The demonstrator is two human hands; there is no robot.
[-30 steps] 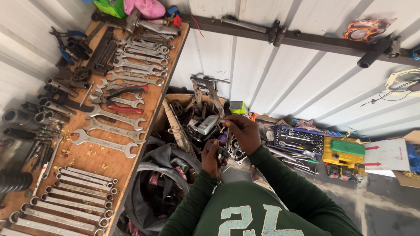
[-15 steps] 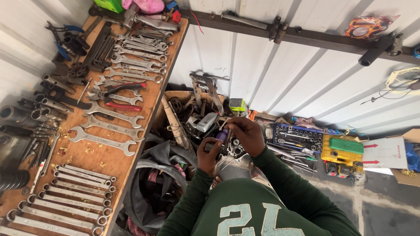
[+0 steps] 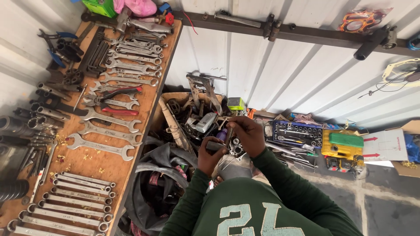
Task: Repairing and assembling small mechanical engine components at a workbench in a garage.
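Hands met at frame centre: the left hand [image 3: 209, 154] was curled tight around a short dark metal cylinder [image 3: 215, 145], while the right hand [image 3: 246, 135] pinched a thin dark tool [image 3: 229, 134] above it. At three o'clock lay a yellow tool case with green label [image 3: 344, 146], then a white cardboard box with red arrows [image 3: 385, 146].

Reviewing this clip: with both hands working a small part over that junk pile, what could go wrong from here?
The small dark part pinched in the left hand might slip into the cluttered parts pile below and be hard to find. The right hand works close to jutting metal scraps, so a scrape seems possible.
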